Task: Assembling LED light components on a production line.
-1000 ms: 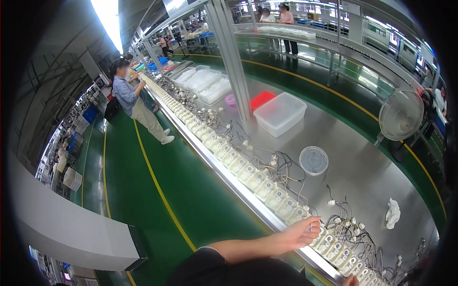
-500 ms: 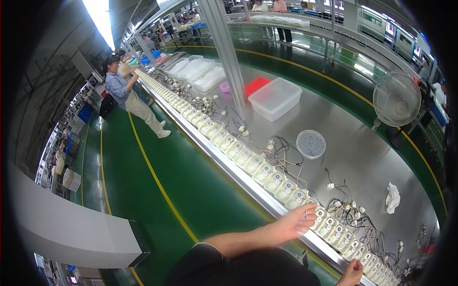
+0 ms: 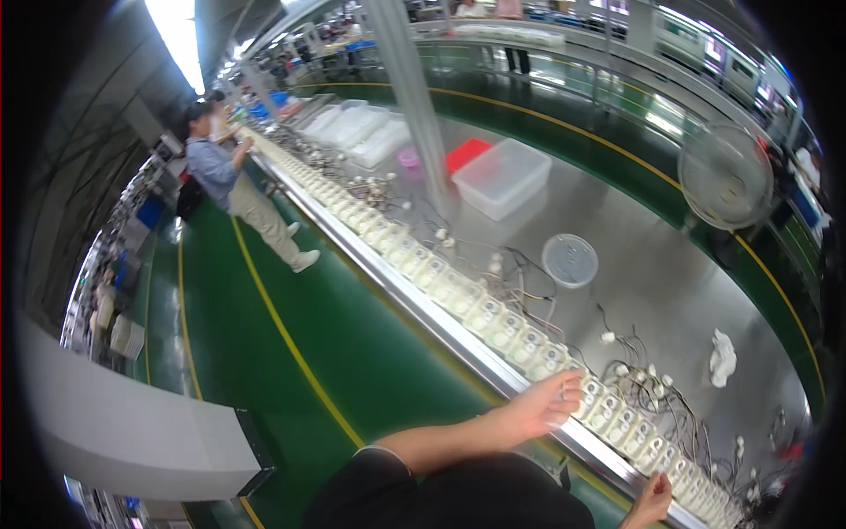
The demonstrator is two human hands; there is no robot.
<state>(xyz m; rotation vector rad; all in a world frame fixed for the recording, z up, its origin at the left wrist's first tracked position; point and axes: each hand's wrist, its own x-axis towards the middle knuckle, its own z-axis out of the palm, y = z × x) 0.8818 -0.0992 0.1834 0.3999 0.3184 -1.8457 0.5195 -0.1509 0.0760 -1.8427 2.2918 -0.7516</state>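
A long row of small cream-white plastic housings [image 3: 454,289] with round parts inside runs diagonally along the table's near edge. My left hand [image 3: 539,409] hovers over this row at the middle right, its fingers curled and pinched together. Whatever it may hold is too small to make out. Lower down, my right hand [image 3: 649,501] is beside the near end of the row, thumb and fingers also pressed together. Its contents, if any, are hidden. Dark and pale wires with white connectors [image 3: 648,379] trail from the housings onto the metal table.
On the metal table [image 3: 634,291] stand a clear plastic bin [image 3: 502,181], a red container [image 3: 467,155], a round white lid or tub [image 3: 570,260] and a crumpled white cloth [image 3: 723,359]. A metal post [image 3: 410,106] rises behind. A fan [image 3: 727,176] stands right; a co-worker [image 3: 233,181] stands far left.
The view has shifted slightly and is more blurred. Both hands stay nearly in place over the row, their fingers still closed.
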